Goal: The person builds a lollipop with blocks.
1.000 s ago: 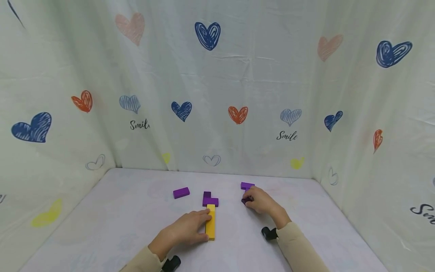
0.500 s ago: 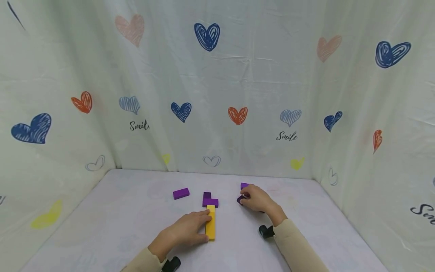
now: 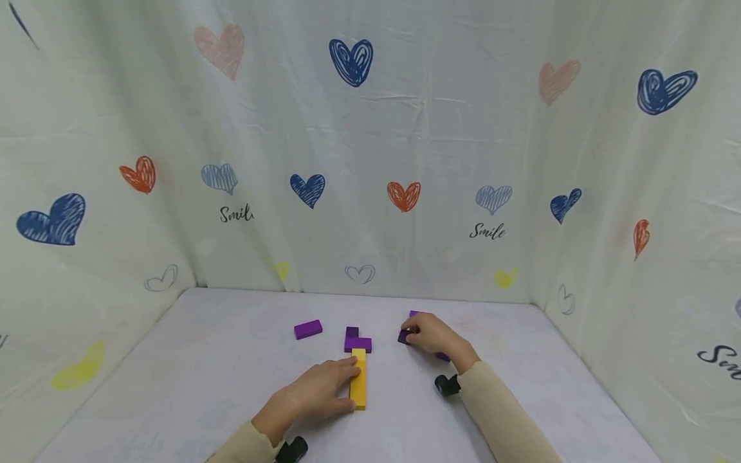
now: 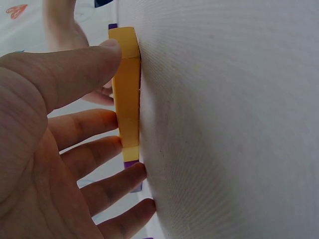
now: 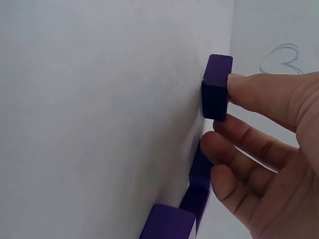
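My left hand (image 3: pixel 318 389) lies along the left side of a long yellow block (image 3: pixel 359 386). Its thumb touches the near end, and fairly straight fingers touch farther along; in the left wrist view two fingertips reach past the yellow block (image 4: pixel 127 104). Just beyond its far end sits an L-shaped purple piece (image 3: pixel 357 344). My right hand (image 3: pixel 437 334) pinches a small dark purple block (image 5: pixel 217 89) between thumb and index finger, the other fingers bent loosely. More purple blocks (image 5: pixel 169 221) lie past those fingers, and in the head view the hand partly covers them.
A lone purple block (image 3: pixel 308 329) lies on the white tabletop (image 3: pixel 202 360) at the left. Behind my right hand a purple piece (image 3: pixel 418 314) shows in part, and another purple block (image 3: pixel 442 356) peeks out below the wrist. A heart-printed curtain (image 3: pixel 451 251) encloses the back and sides.
My right hand has moved left with the pinched purple block, away from the other purple blocks near it. My left hand and the yellow block have stayed put.
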Demonstrator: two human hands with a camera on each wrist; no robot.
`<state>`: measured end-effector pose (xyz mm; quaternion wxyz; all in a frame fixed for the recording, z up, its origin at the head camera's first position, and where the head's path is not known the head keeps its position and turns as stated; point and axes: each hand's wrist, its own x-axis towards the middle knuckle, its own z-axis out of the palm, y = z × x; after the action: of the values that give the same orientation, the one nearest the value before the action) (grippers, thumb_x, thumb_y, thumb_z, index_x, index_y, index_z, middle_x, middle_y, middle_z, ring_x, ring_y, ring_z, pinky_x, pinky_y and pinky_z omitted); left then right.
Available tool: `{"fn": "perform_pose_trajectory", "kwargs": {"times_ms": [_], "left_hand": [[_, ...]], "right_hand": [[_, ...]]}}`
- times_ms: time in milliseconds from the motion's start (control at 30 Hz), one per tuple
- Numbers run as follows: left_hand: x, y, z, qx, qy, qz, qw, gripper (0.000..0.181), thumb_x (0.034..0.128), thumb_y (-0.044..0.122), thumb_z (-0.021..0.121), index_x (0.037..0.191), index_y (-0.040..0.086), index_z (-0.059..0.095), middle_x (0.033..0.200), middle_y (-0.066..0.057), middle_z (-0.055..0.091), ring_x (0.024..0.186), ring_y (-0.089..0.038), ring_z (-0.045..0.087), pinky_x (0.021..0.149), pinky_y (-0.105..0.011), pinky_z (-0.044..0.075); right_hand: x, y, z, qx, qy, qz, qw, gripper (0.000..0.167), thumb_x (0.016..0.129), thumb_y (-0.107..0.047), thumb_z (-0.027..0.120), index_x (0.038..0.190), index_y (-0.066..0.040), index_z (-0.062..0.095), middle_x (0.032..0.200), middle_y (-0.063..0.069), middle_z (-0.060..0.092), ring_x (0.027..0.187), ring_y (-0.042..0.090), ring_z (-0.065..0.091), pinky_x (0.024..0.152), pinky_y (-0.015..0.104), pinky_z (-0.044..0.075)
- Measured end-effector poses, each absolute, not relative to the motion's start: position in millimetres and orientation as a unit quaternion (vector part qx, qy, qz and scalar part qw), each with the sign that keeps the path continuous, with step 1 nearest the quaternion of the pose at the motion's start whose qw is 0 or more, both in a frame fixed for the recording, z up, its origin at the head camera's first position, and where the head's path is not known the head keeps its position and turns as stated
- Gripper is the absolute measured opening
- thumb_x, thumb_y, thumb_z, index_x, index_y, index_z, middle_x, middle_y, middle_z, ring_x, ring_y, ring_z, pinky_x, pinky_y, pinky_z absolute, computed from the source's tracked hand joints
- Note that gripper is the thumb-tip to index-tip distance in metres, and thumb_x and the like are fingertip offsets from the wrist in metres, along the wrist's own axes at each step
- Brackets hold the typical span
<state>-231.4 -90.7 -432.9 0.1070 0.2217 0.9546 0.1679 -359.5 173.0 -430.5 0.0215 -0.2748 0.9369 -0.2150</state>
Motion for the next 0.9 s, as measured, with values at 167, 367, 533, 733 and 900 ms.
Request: {"fn": "perform_pose_trajectory", "kwargs": {"times_ms": [167, 367, 533, 733, 900], "left_hand": [[-233, -89, -431, 0.229, 0.953, 0.169, 0.106, 0.061, 0.0813, 0.042, 0.073, 0.134, 0.018, 0.055, 0.145, -0.002, 0.045, 0.13, -0.027, 0.043, 0.107, -0.049, 0.037], [-234, -90, -434, 0.23, 0.952, 0.174, 0.102, 0.06, 0.0806, 0.04, 0.074, 0.133, 0.016, 0.057, 0.144, -0.003, 0.046, 0.129, -0.028, 0.044, 0.106, -0.05, 0.037], [-234, -93, -436, 0.236, 0.951, 0.175, 0.095, 0.061, 0.0816, 0.041, 0.073, 0.134, 0.017, 0.055, 0.145, -0.003, 0.045, 0.129, -0.028, 0.044, 0.106, -0.05, 0.037], [-235, -91, -434, 0.23, 0.953, 0.17, 0.098, 0.061, 0.081, 0.043, 0.073, 0.134, 0.018, 0.056, 0.145, -0.001, 0.046, 0.129, -0.027, 0.044, 0.106, -0.049, 0.037], [-233, -92, -435, 0.221, 0.955, 0.17, 0.105, 0.061, 0.0806, 0.043, 0.074, 0.134, 0.019, 0.056, 0.145, -0.001, 0.045, 0.13, -0.026, 0.044, 0.106, -0.049, 0.037]], "right_hand": [[-363, 167, -430, -0.256, 0.939, -0.225, 0.043, 0.026, 0.086, -0.004, 0.066, 0.112, -0.006, 0.07, 0.101, 0.004, 0.066, 0.093, 0.018, 0.059, 0.084, 0.039, 0.051], [-368, 161, -431, -0.273, 0.931, -0.235, 0.049, 0.027, 0.086, -0.003, 0.063, 0.113, -0.004, 0.068, 0.103, 0.005, 0.065, 0.092, 0.019, 0.059, 0.081, 0.037, 0.052], [-370, 154, -431, -0.266, 0.934, -0.232, 0.054, 0.027, 0.087, -0.004, 0.063, 0.113, -0.005, 0.068, 0.102, 0.004, 0.064, 0.09, 0.017, 0.058, 0.078, 0.034, 0.052], [-374, 151, -431, -0.243, 0.938, -0.238, 0.068, 0.027, 0.088, -0.004, 0.063, 0.113, -0.01, 0.069, 0.102, 0.002, 0.064, 0.094, 0.017, 0.057, 0.084, 0.037, 0.05], [-377, 146, -436, -0.239, 0.936, -0.244, 0.081, 0.027, 0.088, -0.006, 0.063, 0.114, -0.012, 0.069, 0.103, 0.001, 0.064, 0.094, 0.017, 0.056, 0.087, 0.039, 0.05]]}}
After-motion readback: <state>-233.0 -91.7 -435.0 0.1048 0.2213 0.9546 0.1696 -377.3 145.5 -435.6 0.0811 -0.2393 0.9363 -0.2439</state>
